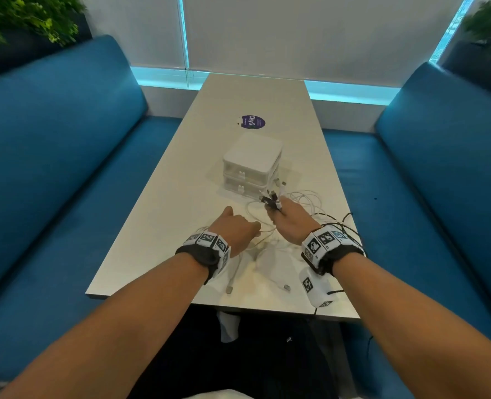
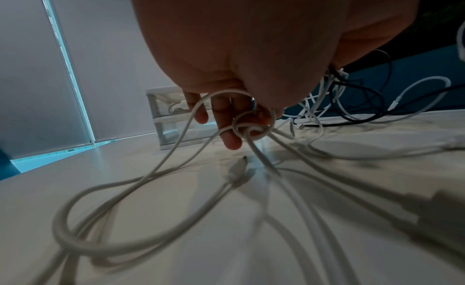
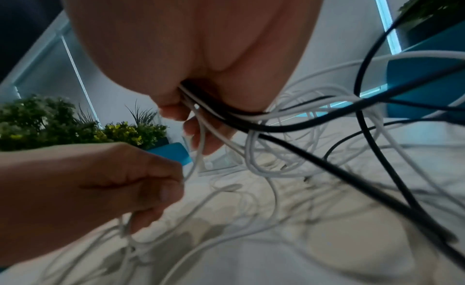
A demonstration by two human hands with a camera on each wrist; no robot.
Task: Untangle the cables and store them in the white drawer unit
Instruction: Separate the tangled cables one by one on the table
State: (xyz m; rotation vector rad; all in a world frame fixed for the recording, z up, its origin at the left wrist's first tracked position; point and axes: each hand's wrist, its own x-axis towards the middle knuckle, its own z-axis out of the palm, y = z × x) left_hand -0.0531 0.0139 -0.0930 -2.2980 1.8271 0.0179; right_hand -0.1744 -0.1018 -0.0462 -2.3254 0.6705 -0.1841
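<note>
Head view shows a long pale rectangular desk (image 1: 181,174) between two blue upholstered benches (image 1: 51,156), with a small white plastic drawer unit (image 1: 252,165) of two stacked drawers standing near the desk's middle. Just beyond the drawer unit lies a round purple sticker (image 1: 253,122). On the near side of the drawer unit, and spreading toward its right, lies a tangle of thin white cables (image 1: 307,200) mixed with a few black cables (image 1: 342,226).

The right hand (image 1: 291,223) is raised just in front of the drawer unit's near right corner, its fingers (image 3: 173,112) curled tight round a bundle of white and black cables; a cluster of plug ends (image 1: 273,198) sticks up out of the fist. From the right wrist view the strands drop out of the closed palm and fan down to the desk.

The left hand (image 1: 235,228) sits nearer the person than the drawer unit, close beside the right hand. Its fingers (image 2: 230,138) are bent, and a white cable loops round them in a small knot-like ring (image 2: 251,126); the thumb and forefinger pinch a white strand. More white loops lie slack on the desk below it, with two loose plug ends (image 1: 229,289) near the desk's front edge.

Both wrists carry black bands with square black-and-white markers (image 1: 322,240).
</note>
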